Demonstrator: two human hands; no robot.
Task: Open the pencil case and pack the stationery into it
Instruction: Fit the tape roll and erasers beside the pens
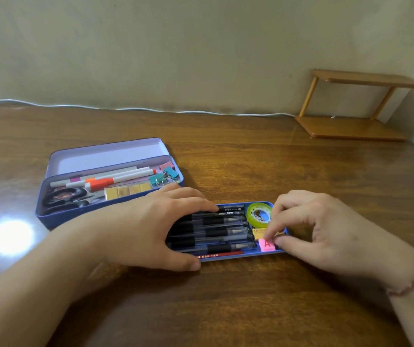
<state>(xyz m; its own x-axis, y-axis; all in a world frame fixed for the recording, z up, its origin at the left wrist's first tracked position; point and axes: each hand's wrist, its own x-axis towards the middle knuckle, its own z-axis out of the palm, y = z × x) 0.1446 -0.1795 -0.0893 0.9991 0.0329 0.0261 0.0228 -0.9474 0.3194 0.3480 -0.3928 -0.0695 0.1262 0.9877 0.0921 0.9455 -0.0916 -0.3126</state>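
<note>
A blue tin pencil case [50,216] stands open at the left, lid back, holding white markers [105,177], an orange cutter, scissors [63,199], teal binder clips [164,175] and yellow blocks. In front lies its shallow blue inner tray [246,256] with several black pens [216,231], a red pencil, a green tape roll [260,215], a yellow eraser and a pink eraser [266,245]. My left hand [155,229] grips the tray's left end, fingers over the pens. My right hand [326,229] pinches the pink eraser at the tray's right end.
The brown wooden table [226,309] carries a small two-level wooden shelf [356,106] at the back right. A white cable [125,108] runs along the wall at the table's far edge. A lamp glare shows at the left.
</note>
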